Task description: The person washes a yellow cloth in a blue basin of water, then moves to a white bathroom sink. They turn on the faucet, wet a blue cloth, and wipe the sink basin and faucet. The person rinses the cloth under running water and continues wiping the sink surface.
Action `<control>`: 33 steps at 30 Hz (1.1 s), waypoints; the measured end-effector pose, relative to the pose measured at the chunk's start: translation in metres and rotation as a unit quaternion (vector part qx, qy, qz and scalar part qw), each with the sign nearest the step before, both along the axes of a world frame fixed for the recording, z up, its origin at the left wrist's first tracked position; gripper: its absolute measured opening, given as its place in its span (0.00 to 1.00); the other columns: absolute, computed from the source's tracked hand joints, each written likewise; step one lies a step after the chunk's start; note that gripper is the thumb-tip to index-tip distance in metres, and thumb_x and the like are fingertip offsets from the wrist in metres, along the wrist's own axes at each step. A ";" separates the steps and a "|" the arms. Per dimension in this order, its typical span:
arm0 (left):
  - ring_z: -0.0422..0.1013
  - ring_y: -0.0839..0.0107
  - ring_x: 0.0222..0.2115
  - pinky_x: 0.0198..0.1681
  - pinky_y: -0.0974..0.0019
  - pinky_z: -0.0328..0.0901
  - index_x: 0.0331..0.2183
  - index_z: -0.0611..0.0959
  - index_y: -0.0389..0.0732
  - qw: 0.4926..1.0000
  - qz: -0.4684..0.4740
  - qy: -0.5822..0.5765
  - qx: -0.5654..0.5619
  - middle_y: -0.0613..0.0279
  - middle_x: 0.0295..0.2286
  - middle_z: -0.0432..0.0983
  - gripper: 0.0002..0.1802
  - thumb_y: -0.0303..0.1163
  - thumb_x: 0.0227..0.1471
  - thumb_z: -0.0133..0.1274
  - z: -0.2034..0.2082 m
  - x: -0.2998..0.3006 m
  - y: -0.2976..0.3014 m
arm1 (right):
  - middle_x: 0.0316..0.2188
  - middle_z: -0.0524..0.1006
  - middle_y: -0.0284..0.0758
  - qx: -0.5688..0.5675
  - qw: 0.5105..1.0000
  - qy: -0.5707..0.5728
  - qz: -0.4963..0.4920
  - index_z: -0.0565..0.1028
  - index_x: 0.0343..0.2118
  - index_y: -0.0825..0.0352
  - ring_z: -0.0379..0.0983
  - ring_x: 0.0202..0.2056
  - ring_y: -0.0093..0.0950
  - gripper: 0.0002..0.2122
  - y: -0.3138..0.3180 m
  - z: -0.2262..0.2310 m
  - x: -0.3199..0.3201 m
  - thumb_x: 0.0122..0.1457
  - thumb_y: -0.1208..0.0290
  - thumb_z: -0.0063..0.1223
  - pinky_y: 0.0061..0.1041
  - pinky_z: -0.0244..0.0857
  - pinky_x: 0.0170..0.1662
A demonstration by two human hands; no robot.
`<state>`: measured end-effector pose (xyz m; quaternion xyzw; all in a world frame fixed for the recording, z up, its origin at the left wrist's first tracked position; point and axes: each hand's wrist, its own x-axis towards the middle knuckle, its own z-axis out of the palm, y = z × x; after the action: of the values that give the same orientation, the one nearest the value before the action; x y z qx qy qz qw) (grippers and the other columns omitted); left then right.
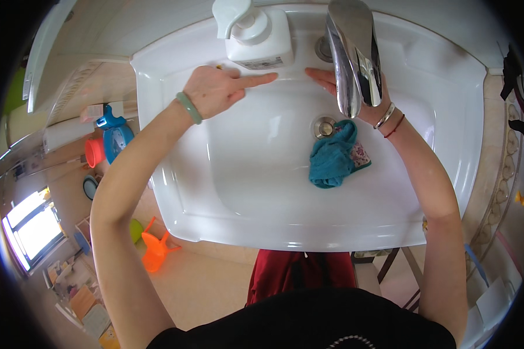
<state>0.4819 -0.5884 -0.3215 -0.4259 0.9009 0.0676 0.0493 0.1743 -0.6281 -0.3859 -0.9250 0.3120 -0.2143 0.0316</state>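
Note:
Both my hands are over the back ledge of a white sink. My left hand holds nothing; its index finger stretches right along the ledge, just in front of a white pump bottle, while the other fingers look curled. My right hand lies partly hidden behind the chrome faucet, its fingers extended left toward the left fingertip with a small gap between. Below the faucet, a crumpled teal cloth with a flowered side rests in the basin beside the metal drain.
A round metal fitting is set in the ledge left of the faucet. On the floor to the left stand an orange stool, a blue plastic item and a red bucket. A tiled counter edge borders the sink's right side.

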 end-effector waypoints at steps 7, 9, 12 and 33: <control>0.63 0.65 0.18 0.24 0.64 0.63 0.54 0.70 0.70 1.000 0.022 0.001 0.001 0.64 0.18 0.64 0.36 0.25 0.44 0.48 0.000 0.005 0.004 | 0.37 0.65 0.37 0.235 0.970 -0.059 0.024 0.62 0.55 0.52 0.58 0.38 0.31 0.21 -0.004 -0.006 0.000 0.57 0.58 0.38 0.26 0.50 0.45; 0.63 0.65 0.17 0.24 0.64 0.63 0.54 0.71 0.69 0.999 0.015 0.034 0.002 0.64 0.17 0.64 0.36 0.25 0.44 0.48 -0.002 -0.007 -0.002 | 0.41 0.63 0.40 0.325 0.943 -0.060 0.029 0.60 0.56 0.56 0.56 0.42 0.32 0.22 -0.004 -0.005 0.002 0.58 0.57 0.35 0.26 0.48 0.49; 0.63 0.64 0.17 0.24 0.64 0.63 0.54 0.71 0.69 1.000 0.013 0.024 0.004 0.64 0.17 0.64 0.35 0.25 0.45 0.49 0.000 -0.008 -0.001 | 0.46 0.61 0.45 0.446 0.893 -0.060 0.022 0.57 0.57 0.61 0.54 0.48 0.35 0.24 -0.005 -0.005 -0.003 0.60 0.56 0.30 0.27 0.46 0.54; 0.64 0.68 0.16 0.22 0.66 0.63 0.54 0.70 0.72 0.998 0.025 0.041 -0.044 0.68 0.14 0.65 0.35 0.28 0.46 0.49 -0.007 -0.017 0.008 | 0.16 0.71 0.31 0.109 0.985 -0.131 -0.001 0.70 0.15 0.61 0.67 0.20 0.33 0.05 -0.007 -0.006 -0.001 0.39 0.72 0.55 0.28 0.61 0.32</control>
<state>0.4651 -0.5805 -0.3289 -0.4468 0.8934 0.0463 -0.0081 0.1735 -0.6352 -0.3923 -0.8797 0.3273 -0.2989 0.1724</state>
